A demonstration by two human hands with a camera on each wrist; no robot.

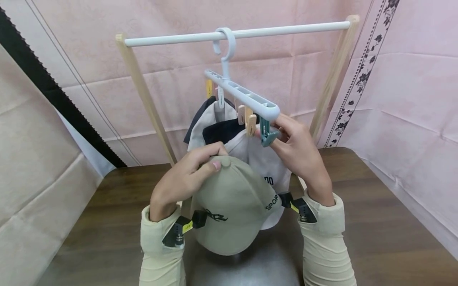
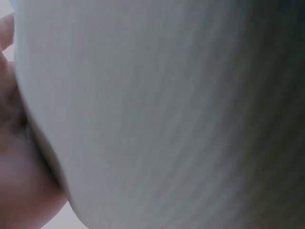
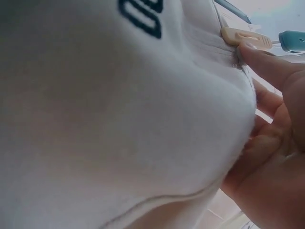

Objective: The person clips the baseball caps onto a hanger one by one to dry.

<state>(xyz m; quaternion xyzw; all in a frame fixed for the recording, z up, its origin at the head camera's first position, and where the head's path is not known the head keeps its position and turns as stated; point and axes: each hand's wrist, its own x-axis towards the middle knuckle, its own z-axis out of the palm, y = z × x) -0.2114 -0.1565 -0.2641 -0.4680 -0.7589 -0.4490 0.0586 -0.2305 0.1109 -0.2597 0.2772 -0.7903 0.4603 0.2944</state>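
Cap of green-grey cloth with dark letters: it is at the front, lower than the clips, with its round top button near the top. The brown wooden table is under this spot, but I cannot tell if the two touch.

Left hand: it grips the green-grey cap by the top, thumb right beside the button. Some fingertips are hidden. I think this grip stops the cap from dropping and lets the other hand work alone.

Right hand: its thumb is at the edge of the white cloth cap with dark letters, by the small beige plastic clip. Its other fingers go behind the cloth. I cannot tell if it pinches anything or only touches.

White cap: it is behind the green-grey one. The beige clip is at its edge, so the clip likely helps hold it up.

Teal plastic clip: it hangs at the near end, just in front of the right hand.

Hanger of light blue plastic: its hook goes over the pale round rail, so the clips can hang down.

Wooden posts: they hold the rail up high, which gives the caps room below.
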